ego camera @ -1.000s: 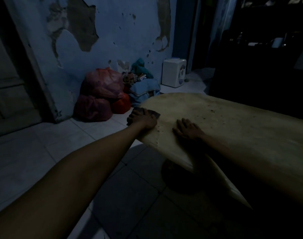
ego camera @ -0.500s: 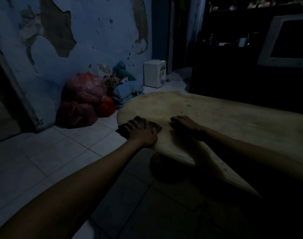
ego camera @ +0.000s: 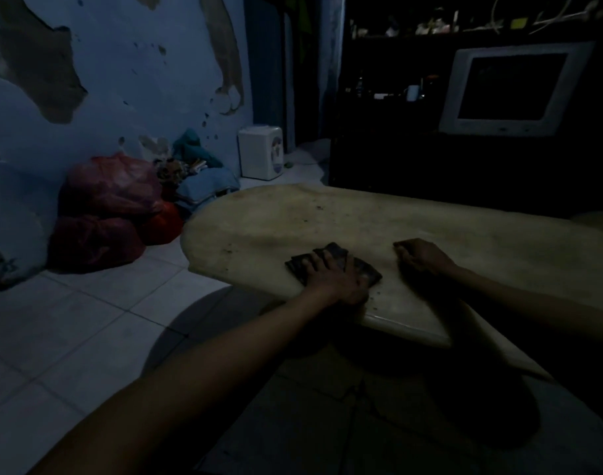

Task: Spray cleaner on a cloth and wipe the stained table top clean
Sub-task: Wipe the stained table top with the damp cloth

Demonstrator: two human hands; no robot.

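A pale, rounded table top [ego camera: 293, 217] with small dark specks fills the middle right of the dim head view. A dark folded cloth [ego camera: 334, 258] lies near its front edge. My left hand [ego camera: 334, 281] presses flat on the cloth, fingers spread over it. To its right my right hand [ego camera: 421, 257] rests on the bare table surface, fingers curled, with nothing in it. No spray bottle is visible.
Red plastic bags [ego camera: 108, 207] and a pile of blue cloth [ego camera: 204, 180] sit against the peeling blue wall. A small white appliance [ego camera: 260, 152] stands on the tiled floor beyond the table. A dark cabinet with a white-framed screen [ego camera: 512, 87] stands behind.
My left hand has slid the cloth to the right along the table's front edge, from the rounded end toward my right hand. The camera has turned rightward.
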